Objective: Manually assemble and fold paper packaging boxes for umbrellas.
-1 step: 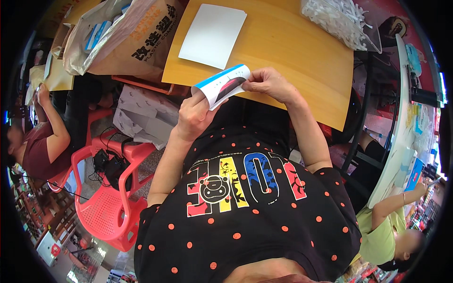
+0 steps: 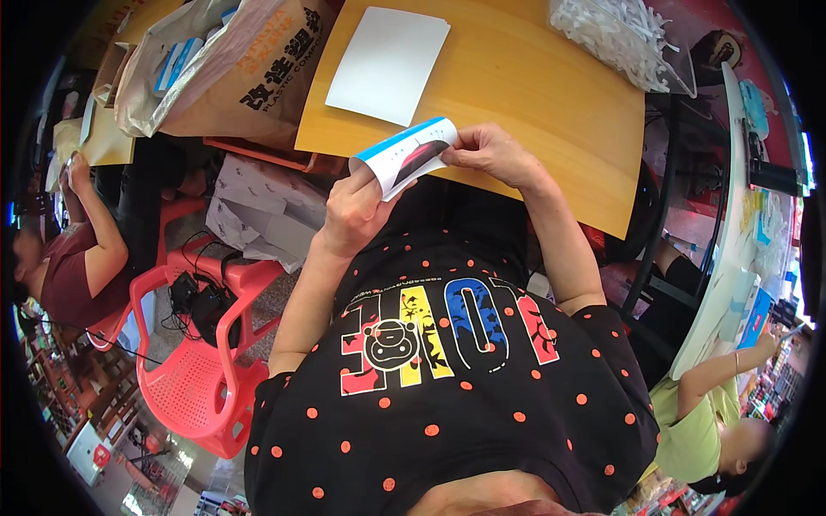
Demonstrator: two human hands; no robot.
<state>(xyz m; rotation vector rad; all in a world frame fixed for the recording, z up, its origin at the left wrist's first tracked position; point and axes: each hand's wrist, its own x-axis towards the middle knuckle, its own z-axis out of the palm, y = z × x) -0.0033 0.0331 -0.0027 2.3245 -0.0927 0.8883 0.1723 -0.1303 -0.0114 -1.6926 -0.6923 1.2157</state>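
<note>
Above my lap, at the near edge of the wooden table, I hold a curled printed sheet (image 2: 404, 155). It is white with a blue band and a dark and pink picture, bent over into a loose roll. My left hand (image 2: 354, 213) is closed round its left end, some fingers hidden inside the curl. With thumb and fingertips, my right hand (image 2: 492, 155) pinches the sheet's right edge. Just beyond the roll lies a small stack of white sheets (image 2: 387, 64), flat on the table (image 2: 516, 95).
A large printed bag (image 2: 232, 77) with blue-and-white rolled pieces stands at the far left. A clear bin of white paper strips (image 2: 615, 43) sits at the far right. A red plastic chair (image 2: 194, 378) carries black cables. Other people (image 2: 77, 267) sit at both sides.
</note>
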